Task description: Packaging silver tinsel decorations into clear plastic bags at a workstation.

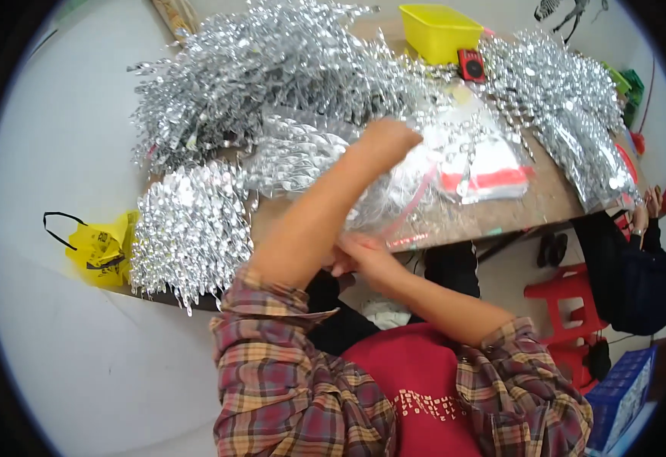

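A clear plastic bag (379,202) with a pinkish-red strip lies at the table's near edge, with silver twisted strands (302,152) on its left. Reaching across it, my left hand (390,143) is bent down at the wrist over the bag's far part. Motion smears that hand and its fingers are hidden. Under my left forearm, my right hand (360,253) is closed at the bag's near corner, its fingertips partly covered by the forearm. A stack of clear bags with red strips (485,183) lies to the right, a few silver strands across it.
Large heaps of silver strands (257,72) cover the table's back and left; another pile (554,84) is at the right. A yellow bin (441,34) and a red radio-like box (471,65) stand behind. A yellow bag (103,247) hangs left. Another person (637,274) sits right, near red stools (569,301).
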`<state>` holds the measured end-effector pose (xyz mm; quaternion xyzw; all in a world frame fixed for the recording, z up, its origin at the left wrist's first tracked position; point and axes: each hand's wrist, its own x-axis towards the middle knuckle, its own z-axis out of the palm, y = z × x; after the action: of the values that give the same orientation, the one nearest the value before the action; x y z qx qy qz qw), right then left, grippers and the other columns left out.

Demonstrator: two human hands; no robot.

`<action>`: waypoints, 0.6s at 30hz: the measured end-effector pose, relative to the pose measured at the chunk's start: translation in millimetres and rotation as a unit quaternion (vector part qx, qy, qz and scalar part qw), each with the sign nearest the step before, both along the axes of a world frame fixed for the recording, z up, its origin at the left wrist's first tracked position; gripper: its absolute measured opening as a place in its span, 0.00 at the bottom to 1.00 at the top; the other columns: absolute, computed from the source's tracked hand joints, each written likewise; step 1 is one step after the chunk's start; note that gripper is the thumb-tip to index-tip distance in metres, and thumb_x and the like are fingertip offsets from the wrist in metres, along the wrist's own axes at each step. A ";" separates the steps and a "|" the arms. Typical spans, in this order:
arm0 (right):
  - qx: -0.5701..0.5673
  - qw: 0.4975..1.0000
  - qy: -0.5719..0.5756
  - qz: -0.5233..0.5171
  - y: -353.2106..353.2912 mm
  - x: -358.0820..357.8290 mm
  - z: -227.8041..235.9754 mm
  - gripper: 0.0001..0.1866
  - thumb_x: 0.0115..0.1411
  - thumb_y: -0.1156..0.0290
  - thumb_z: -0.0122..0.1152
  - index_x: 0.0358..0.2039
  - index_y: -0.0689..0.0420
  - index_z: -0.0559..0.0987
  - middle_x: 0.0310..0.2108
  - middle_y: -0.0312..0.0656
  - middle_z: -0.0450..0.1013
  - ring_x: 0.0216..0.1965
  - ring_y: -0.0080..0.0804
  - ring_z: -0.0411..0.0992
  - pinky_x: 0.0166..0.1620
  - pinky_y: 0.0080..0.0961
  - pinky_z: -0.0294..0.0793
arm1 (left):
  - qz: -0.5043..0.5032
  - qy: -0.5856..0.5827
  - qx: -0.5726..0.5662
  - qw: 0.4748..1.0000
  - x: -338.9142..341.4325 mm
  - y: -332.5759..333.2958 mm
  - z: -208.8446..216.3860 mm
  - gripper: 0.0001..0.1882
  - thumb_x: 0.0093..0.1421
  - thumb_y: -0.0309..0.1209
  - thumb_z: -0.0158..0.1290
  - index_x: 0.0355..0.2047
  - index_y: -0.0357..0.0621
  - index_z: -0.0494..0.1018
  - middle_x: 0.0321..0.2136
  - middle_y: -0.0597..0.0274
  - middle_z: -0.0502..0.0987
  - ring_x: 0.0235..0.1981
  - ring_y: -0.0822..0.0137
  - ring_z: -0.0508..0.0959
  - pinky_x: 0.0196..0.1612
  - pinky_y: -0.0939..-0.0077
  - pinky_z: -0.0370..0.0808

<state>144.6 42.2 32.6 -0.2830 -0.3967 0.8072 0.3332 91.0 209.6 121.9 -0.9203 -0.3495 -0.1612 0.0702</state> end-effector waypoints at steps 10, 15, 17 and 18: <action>0.274 0.895 -0.116 0.333 -42.3 87.8 -13.7 0.14 0.60 0.62 0.57 0.38 0.60 0.77 0.33 0.37 0.75 0.35 0.22 0.72 0.41 0.23 0.70 | 0.279 -0.424 -0.152 0.848 -72.6 -198.8 -68.7 0.10 0.56 0.34 0.55 0.27 0.39 0.69 0.25 0.64 0.73 0.26 0.70 0.72 0.30 0.78 0.69; 0.494 0.819 -0.262 0.127 -18.5 101.6 24.4 0.06 0.54 0.69 0.59 0.29 0.57 0.77 0.27 0.40 0.73 0.30 0.35 0.73 0.33 0.28 0.70 | 0.326 -0.644 -0.464 0.514 -79.4 -269.9 -120.2 0.16 0.59 0.42 0.53 0.40 0.44 0.68 0.31 0.64 0.77 0.27 0.76 0.74 0.31 0.83 0.71; 0.587 0.748 -0.302 0.069 -7.0 86.4 12.1 0.05 0.52 0.69 0.60 0.28 0.54 0.76 0.26 0.40 0.72 0.29 0.40 0.71 0.33 0.31 0.69 | 0.302 -0.687 -0.511 0.420 -61.8 -266.0 -124.0 0.15 0.60 0.41 0.52 0.40 0.44 0.69 0.32 0.64 0.77 0.28 0.76 0.74 0.34 0.83 0.71; 0.586 0.748 -0.301 0.074 -5.7 80.0 7.5 0.05 0.52 0.69 0.60 0.28 0.54 0.76 0.26 0.40 0.72 0.29 0.40 0.71 0.33 0.31 0.69 | 0.304 -0.689 -0.510 0.416 -59.5 -264.8 -131.0 0.15 0.60 0.41 0.52 0.40 0.44 0.69 0.32 0.64 0.77 0.28 0.76 0.74 0.34 0.83 0.71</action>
<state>224.7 36.6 40.1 -0.2302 -0.8915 0.3107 0.2359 31.6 -55.2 -9.1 -0.2016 -0.5555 -0.5018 -0.6316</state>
